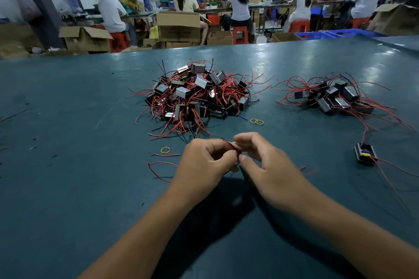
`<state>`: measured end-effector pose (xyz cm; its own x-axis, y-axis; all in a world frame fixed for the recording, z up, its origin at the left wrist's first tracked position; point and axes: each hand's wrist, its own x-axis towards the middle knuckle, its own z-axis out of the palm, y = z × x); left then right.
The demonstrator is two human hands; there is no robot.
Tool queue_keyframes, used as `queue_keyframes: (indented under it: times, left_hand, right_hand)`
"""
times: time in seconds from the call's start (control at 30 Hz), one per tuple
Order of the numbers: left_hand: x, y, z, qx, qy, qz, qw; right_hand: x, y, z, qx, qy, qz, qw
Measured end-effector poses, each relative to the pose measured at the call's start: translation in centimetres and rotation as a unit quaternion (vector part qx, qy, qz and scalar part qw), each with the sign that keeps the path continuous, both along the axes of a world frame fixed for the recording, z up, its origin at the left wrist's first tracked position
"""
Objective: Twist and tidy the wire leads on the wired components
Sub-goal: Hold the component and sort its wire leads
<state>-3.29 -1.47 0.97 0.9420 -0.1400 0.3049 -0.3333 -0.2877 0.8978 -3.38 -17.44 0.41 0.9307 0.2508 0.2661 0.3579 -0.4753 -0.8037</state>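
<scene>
My left hand (207,162) and my right hand (264,162) meet at the table's middle, fingers curled around red wire leads (229,144) of a component that my hands mostly hide. One red lead (158,171) loops out to the left of my left hand. A big heap of black wired components (196,95) with tangled red leads lies just beyond my hands. A smaller heap of components (331,96) lies at the right. One single component (365,154) sits alone at the right, its red leads trailing toward the table edge.
The teal table (79,188) carries yellow rubber bands (257,121) near the big heap and another band (165,149) left of my hands. Beyond the far edge, several people sit on red stools among cardboard boxes (179,26) and blue crates (317,35).
</scene>
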Motion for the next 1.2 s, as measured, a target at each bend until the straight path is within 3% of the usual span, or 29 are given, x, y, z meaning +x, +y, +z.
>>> queue_keyframes:
  times: [0.23,0.5,0.83,1.2]
  left_hand:
    - [0.5,0.7,0.2,0.014,-0.064,0.071,0.995]
    - [0.7,0.9,-0.1,-0.100,0.031,0.013,0.994]
    - [1.3,2.0,0.1,-0.053,0.001,0.024,0.998]
    - [1.6,3.1,0.5,-0.058,-0.013,0.080,0.995]
  right_hand:
    - [0.7,-1.6,0.3,-0.205,-0.031,0.018,0.978]
    - [0.2,-1.0,0.4,-0.197,-0.017,0.007,0.980]
    - [0.6,-2.3,1.7,-0.232,-0.027,0.029,0.972]
    - [1.3,-3.6,2.5,-0.306,-0.130,0.041,0.942]
